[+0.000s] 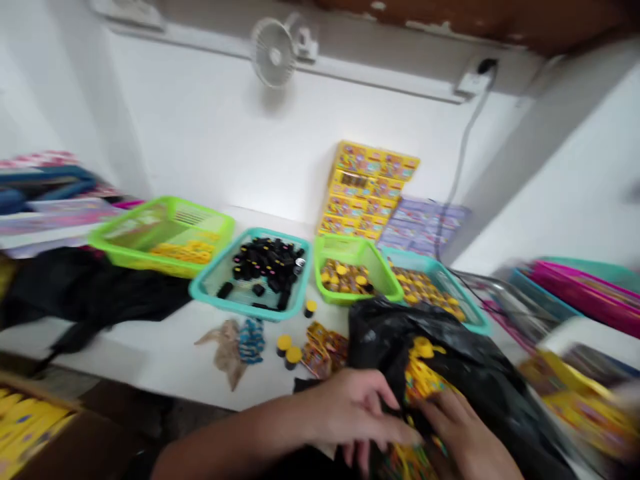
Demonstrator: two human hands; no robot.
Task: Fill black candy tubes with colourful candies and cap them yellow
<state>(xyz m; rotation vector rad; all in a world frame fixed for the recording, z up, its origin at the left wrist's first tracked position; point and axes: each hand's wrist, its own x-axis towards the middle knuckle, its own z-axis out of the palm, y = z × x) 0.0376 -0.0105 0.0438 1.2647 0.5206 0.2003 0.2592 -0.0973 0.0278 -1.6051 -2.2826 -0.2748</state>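
Observation:
At the lower right, a black plastic bag (490,367) lies with its mouth spread, and many small yellow pieces (423,373) with bits of green and red show inside. My left hand (355,410) hovers over the near side of the bag, fingers apart, and I see nothing held in it. Reaching into the bag's opening, my right hand (467,430) has its fingertips among the pieces, where they are hidden and blurred. Beside the bag, left of it, are crumpled printed yellow wrappers (323,350) and yellow-capped black containers (293,357).
Behind stand a teal basket (250,310) of black parts, a green basket (385,267) and a second teal basket (480,323) of yellow-capped items. Farther left are a lime basket (150,263) and black cloth (100,287). A cardboard box (75,443) sits lower left.

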